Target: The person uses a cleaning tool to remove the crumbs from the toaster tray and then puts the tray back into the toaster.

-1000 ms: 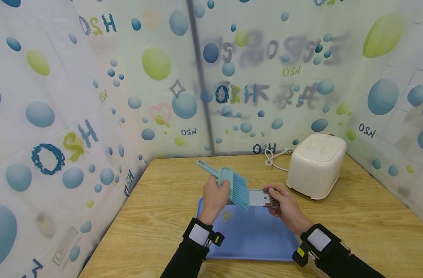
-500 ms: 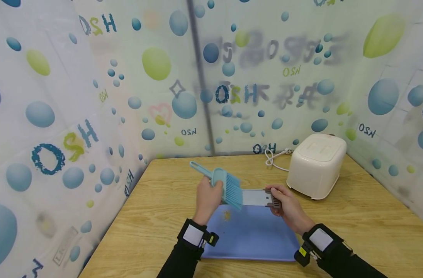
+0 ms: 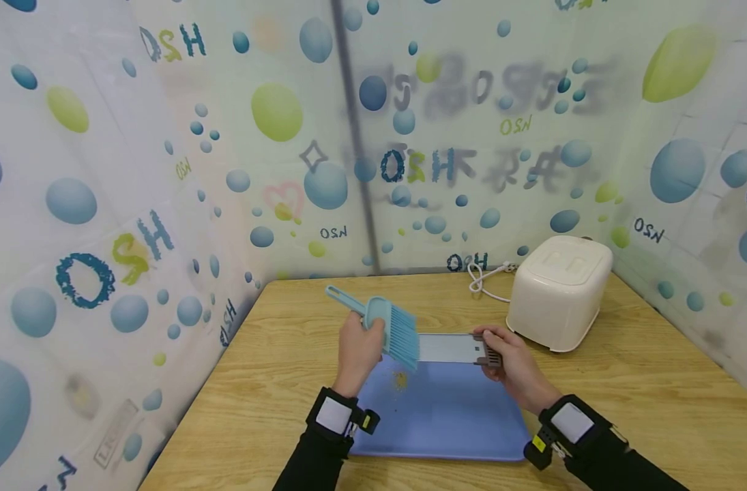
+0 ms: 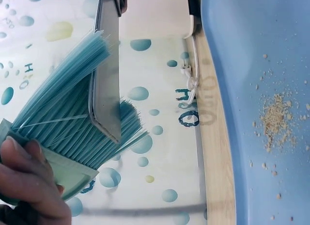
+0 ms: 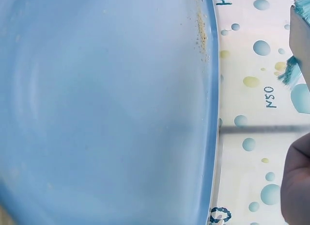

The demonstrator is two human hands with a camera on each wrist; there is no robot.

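My left hand (image 3: 357, 348) grips a light blue hand brush (image 3: 402, 337) by the base of its handle, bristles pointing right and down. In my right hand (image 3: 520, 365) is a toaster's crumb tray (image 3: 447, 348), a flat grey plate pinched at its brown slotted end. It is held above the far edge of a blue tray (image 3: 453, 423). The bristles (image 4: 63, 108) touch the crumb tray's free end and spread to both sides of it in the left wrist view. Crumbs (image 4: 275, 119) lie in a small heap on the blue tray, with loose specks around.
A white toaster (image 3: 560, 293) stands at the back right of the wooden table (image 3: 256, 382). Its white cord (image 3: 480, 281) lies looped to its left. A patterned curtain (image 3: 287, 170) encloses the table behind and on both sides.
My left hand has drawn the brush leftward along the crumb tray to its free end, baring more of the plate. My right hand and the crumb tray have shifted slightly right.
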